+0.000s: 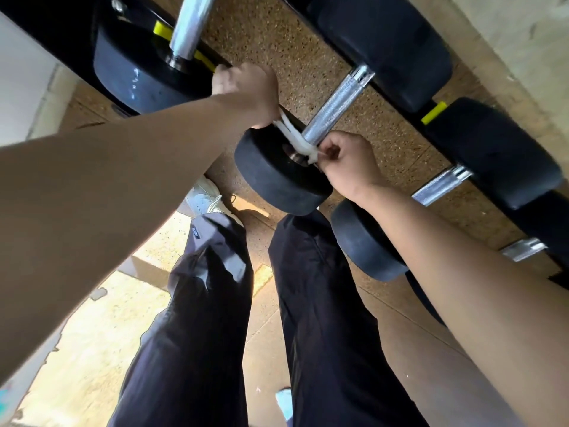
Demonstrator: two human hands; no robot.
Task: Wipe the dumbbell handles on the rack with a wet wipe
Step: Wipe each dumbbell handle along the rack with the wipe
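Wipe (pixel 294 138), twisted into a white strip, is looped round the near end of the middle dumbbell's handle (pixel 334 107), right against the near black head (pixel 277 177). Your left hand (pixel 246 90) sits above and to the left of that head, its grip clamped on one end of the wipe, fingers curled so the strip comes out below the fist. Your right hand (pixel 351 167) is just beside the handle on the other side, its grip pinching the other end between thumb and fingertips. The strip is stretched taut between your two hands. The knurled steel of the handle shows bare from the wipe up to the far head (pixel 385 41). This dumbbell lies across the black rack (pixel 37 23), between a bigger dumbbell (pixel 138 78) on your left and a smaller one (pixel 366 241) on your right. A yellow tab (pixel 434 112) marks the far rail. Below the rack you see speckled floor (pixel 271 35), your dark trousers (pixel 209 288) and a white shoe (pixel 204 200).
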